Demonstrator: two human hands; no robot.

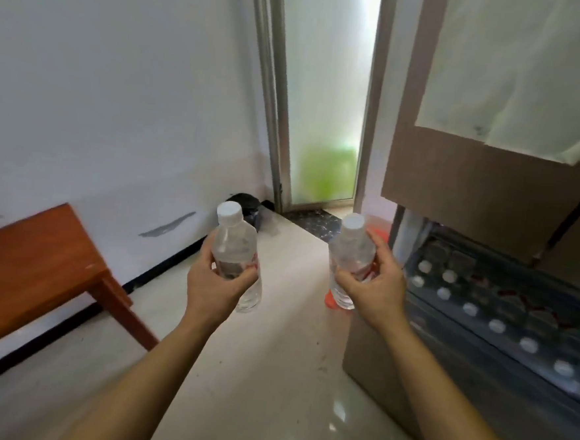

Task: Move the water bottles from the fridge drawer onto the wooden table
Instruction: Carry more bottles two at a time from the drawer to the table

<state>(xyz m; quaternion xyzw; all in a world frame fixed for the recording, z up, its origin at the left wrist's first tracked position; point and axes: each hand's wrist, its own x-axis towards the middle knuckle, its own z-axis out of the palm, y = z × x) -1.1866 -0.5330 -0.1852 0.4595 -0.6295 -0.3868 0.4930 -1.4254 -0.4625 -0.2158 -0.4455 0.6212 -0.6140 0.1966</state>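
I am stretching both forearms out over the pale, glossy floor (pixel 271 373), keeping my hands well apart, and each one is wrapping a clear water bottle. My left hand (pixel 213 285) is curling round the lower half of the left bottle (pixel 234 243) and holding it roughly upright, white cap on top, with the base showing below my fingers. My right hand (pixel 378 288) is gripping the right bottle (pixel 348 254) in much the same way, fingers behind it and thumb across the front. Both bottles are hanging in the air above the floor, touching neither the table nor the drawer. To my left the wooden table (pixel 28 263) is standing against the white wall (pixel 119 87), well apart from the left bottle. To my right the fridge drawer (pixel 459 338) is standing pulled out, and more capped bottles (pixel 496 325) are sitting in it in rows, their white caps showing. Above it the brown fridge door (pixel 473 181) is carrying a white sheet (pixel 514 81). An orange object (pixel 329 300) is peeking out from behind the right bottle; I cannot tell what it is. Farther off, a black object (pixel 245 203) is lying in the corner beside a frosted glass door (pixel 324 102).
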